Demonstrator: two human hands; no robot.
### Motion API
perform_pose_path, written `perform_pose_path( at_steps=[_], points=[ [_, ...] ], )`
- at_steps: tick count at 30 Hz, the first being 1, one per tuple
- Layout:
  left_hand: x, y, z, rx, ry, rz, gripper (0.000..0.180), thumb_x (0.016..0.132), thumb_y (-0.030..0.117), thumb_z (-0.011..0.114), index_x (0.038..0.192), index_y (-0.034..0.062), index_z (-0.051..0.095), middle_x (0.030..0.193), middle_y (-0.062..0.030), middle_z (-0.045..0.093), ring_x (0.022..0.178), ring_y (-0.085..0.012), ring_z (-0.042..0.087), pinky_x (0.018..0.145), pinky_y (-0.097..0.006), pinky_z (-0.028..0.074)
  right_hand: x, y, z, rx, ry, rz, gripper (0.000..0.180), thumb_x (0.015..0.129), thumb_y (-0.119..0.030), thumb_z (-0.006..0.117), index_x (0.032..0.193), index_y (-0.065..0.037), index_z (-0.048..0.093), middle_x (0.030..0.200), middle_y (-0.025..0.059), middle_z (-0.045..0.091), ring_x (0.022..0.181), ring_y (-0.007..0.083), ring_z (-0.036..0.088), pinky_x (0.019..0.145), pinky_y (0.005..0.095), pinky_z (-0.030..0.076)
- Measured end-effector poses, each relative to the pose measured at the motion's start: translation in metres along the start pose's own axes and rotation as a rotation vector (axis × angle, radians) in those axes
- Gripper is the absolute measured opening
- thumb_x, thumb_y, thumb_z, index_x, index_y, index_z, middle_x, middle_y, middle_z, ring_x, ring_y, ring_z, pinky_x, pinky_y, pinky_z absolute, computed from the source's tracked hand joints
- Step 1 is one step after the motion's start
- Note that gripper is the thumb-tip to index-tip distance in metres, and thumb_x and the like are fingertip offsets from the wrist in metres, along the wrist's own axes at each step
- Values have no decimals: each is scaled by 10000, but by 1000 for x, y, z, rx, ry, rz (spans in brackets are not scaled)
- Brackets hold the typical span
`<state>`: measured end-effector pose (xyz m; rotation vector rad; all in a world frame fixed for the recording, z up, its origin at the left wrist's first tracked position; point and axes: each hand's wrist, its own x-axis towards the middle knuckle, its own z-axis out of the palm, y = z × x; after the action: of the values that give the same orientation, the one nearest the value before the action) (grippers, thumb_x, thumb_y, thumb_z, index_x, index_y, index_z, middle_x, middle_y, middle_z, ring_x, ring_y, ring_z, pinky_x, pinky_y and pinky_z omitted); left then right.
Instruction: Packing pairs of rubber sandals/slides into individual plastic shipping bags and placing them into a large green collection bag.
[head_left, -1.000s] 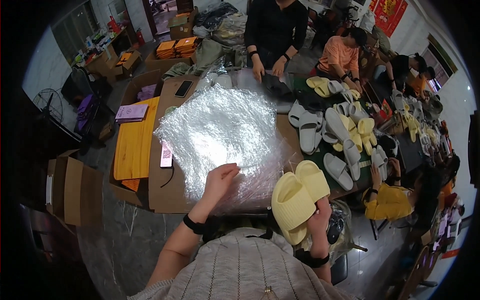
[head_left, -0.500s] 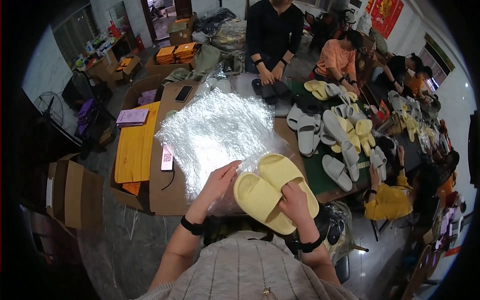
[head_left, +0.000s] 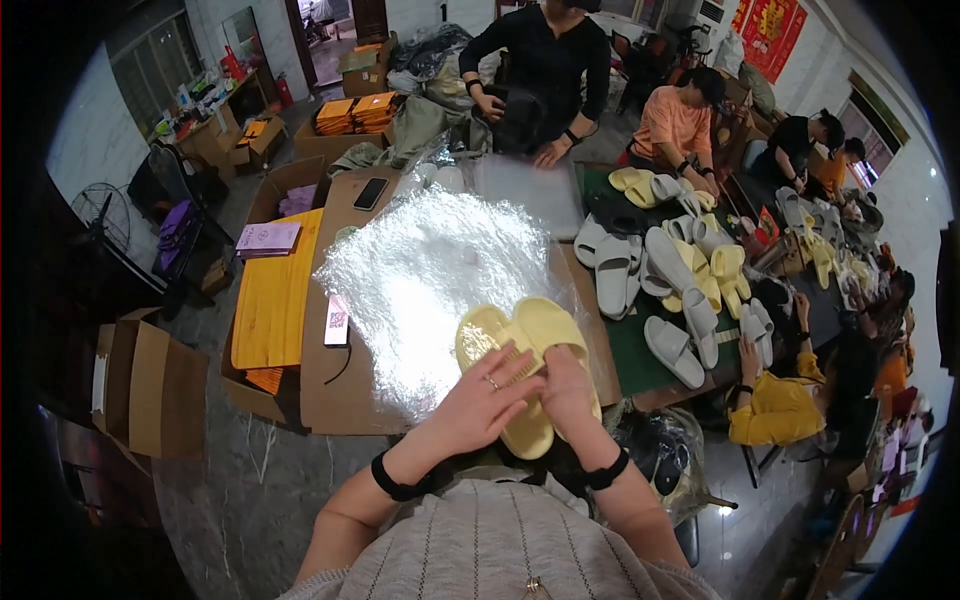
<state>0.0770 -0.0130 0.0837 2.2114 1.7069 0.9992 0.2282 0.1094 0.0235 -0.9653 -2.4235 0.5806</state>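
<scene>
A pair of pale yellow slippers [head_left: 541, 322] is held up over the near edge of the table, side by side and toes pointing away from me. My right hand [head_left: 566, 388] grips the pair, its fingers partly hidden inside the right slipper's strap. Across the left slipper lies my left hand [head_left: 488, 392], fingers stretched and spread, a ring on one of them. The left slipper's toe looks glossy, though I cannot tell whether clear film covers it. Beyond the slippers spreads a shiny stack of clear plastic bags [head_left: 440, 250].
Grey and yellow slippers [head_left: 690, 270] crowd a green mat at the right. A carton with yellow mailers [head_left: 275, 300] stands left, near a phone [head_left: 370, 194] and a printed code card [head_left: 336, 322]. A co-worker in black [head_left: 545, 80] stands opposite; others sit at the right.
The slippers have shifted left and turned more upright. My left hand has moved from the plastic bags onto the left slipper. The co-worker opposite has lifted dark slippers off the table.
</scene>
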Motion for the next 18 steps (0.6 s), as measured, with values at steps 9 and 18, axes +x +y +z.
perform_pose_path(
  at_steps=[9, 18],
  points=[
    [-4, 34, -5, -113, -235, 154, 527, 941, 262, 581, 1415, 80, 442, 1513, -187, 319, 1373, -369, 340, 1103, -438, 330, 92, -15, 43, 117, 46, 86, 448, 783, -205, 702, 1087, 48, 492, 1062, 252, 515, 979, 437, 533, 839, 486, 452],
    [-41, -47, -22, 178, 55, -391, 699, 897, 433, 608, 1399, -8, 403, 1436, -317, 355, 1308, -489, 367, 1096, -490, 328, -39, -9, -32, 483, -435, -154, 561, 819, -137, 751, 1324, -45, 524, 1326, 141, 537, 1190, 255, 538, 965, 360, 469]
  ],
)
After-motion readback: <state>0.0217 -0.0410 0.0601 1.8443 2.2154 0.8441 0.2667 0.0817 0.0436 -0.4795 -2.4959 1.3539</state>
